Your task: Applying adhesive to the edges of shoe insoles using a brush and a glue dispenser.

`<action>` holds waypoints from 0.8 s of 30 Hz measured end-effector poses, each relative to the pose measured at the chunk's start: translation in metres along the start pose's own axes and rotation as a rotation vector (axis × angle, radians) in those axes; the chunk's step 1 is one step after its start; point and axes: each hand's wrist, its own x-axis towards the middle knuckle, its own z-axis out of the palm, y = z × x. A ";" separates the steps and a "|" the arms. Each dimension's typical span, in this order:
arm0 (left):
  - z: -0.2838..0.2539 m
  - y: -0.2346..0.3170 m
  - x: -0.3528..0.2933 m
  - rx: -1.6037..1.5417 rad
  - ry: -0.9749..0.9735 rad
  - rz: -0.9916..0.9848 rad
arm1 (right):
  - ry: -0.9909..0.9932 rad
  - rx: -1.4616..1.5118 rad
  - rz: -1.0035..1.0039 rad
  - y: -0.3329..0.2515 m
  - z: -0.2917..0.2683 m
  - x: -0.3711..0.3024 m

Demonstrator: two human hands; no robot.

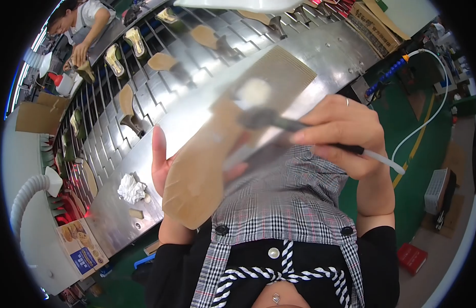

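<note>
My left hand (161, 169) grips a tan shoe insole (194, 179) from beneath, its thumb standing up on the left and its fingertips showing at the insole's right edge. In my right hand (348, 133) is a glue brush (299, 124) with a dark handle and a white tube at its rear end. Its dark head (256, 118), smeared by motion, is over or close to the insole's narrow end; whether they touch I cannot tell. Just beyond lies a brownish ribbed sheet (286, 77) with a blurred whitish round patch (254, 92) on it.
A metal slatted conveyor (107, 110) carries several insoles (162, 62) and shoe parts (135, 42). Crumpled white tissue (131, 188) lies on the metal bench (107, 226). A co-worker (84, 28) handles a piece at the far left. A white hose (443, 97) curves down on the right.
</note>
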 end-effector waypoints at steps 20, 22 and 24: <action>-0.048 -0.012 0.025 1.944 -0.034 0.535 | 0.199 0.110 0.099 -0.021 0.048 0.000; -0.057 -0.015 0.031 2.017 -0.051 0.625 | 0.181 -0.201 0.018 -0.033 0.053 0.002; -0.075 -0.005 0.038 2.148 -0.100 0.631 | 0.179 -0.186 -0.034 -0.034 0.061 -0.001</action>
